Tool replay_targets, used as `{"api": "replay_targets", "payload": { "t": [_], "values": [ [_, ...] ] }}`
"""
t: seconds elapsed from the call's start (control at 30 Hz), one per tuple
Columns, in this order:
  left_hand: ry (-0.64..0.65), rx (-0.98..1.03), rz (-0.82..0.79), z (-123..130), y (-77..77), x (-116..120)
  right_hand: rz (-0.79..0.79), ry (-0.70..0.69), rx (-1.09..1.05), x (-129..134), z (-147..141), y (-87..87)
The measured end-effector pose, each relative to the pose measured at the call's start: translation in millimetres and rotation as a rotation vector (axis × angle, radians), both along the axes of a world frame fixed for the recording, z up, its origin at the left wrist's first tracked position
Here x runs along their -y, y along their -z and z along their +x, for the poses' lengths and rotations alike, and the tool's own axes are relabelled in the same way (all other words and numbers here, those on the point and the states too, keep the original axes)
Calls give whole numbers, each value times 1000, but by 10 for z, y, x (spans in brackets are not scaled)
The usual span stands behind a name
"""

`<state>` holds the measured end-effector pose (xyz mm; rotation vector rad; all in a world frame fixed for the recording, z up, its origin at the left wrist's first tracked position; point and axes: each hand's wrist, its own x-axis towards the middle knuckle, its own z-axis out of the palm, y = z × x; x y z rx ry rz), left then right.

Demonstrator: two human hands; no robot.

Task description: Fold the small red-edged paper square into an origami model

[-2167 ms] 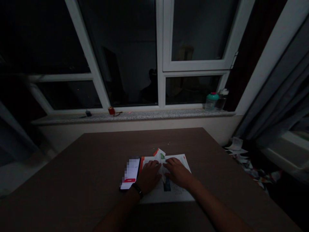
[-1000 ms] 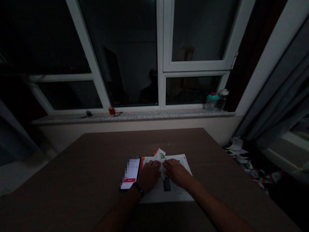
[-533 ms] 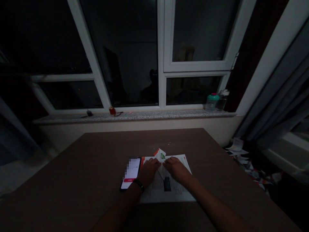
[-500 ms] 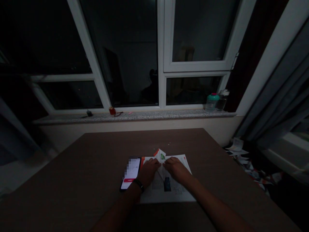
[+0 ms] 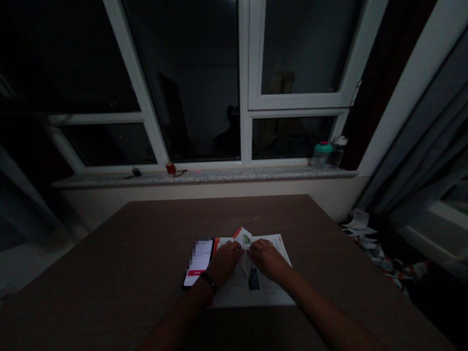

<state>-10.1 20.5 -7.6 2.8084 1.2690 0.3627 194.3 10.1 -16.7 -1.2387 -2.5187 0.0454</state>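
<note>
A folded piece of printed paper [image 5: 243,236] with a pointed top and a red edge lies over a printed magazine or sheet [image 5: 270,292] on the brown table. My left hand [image 5: 227,258] has its fingers closed on the paper's left side, a dark band round the wrist. From the right, my right hand [image 5: 266,256] grips the other side, its fingertips close to those of the left. Fingers cover the middle of the folded paper. Beside my left hand lies a lit phone [image 5: 199,261], partly over the table and against the magazine's left edge.
The brown table [image 5: 157,229] reaches to the wall below the window. On the stone sill [image 5: 226,175] stand a red object [image 5: 170,168], a small dark object [image 5: 136,171] and a teal-lidded bottle [image 5: 321,153] beside a clear one. Papers [image 5: 365,239] are piled beyond the table's right edge.
Both hands keep their hold, with only slight finger movement. The folded paper's tip has shifted slightly.
</note>
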Motion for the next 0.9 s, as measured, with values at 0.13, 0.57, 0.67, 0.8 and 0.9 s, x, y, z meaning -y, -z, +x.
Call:
{"api": "replay_targets", "payload": {
  "t": [0.13, 0.57, 0.67, 0.8, 0.9],
  "values": [
    [7, 7, 4, -7, 0, 5, 12, 1, 10, 17, -5, -8],
    [-13, 15, -22, -24, 93, -58, -35, 12, 14, -5, -4, 0],
    [-21, 18, -21, -18, 83, -54, -54, 25, -6, 2, -11, -19],
    [-4, 39, -41, -26, 39, -24, -86, 23, -21, 17, -4, -32],
    [0, 22, -43, -28, 2, 12, -97, 18, -17, 48, 5, -50]
  ]
}}
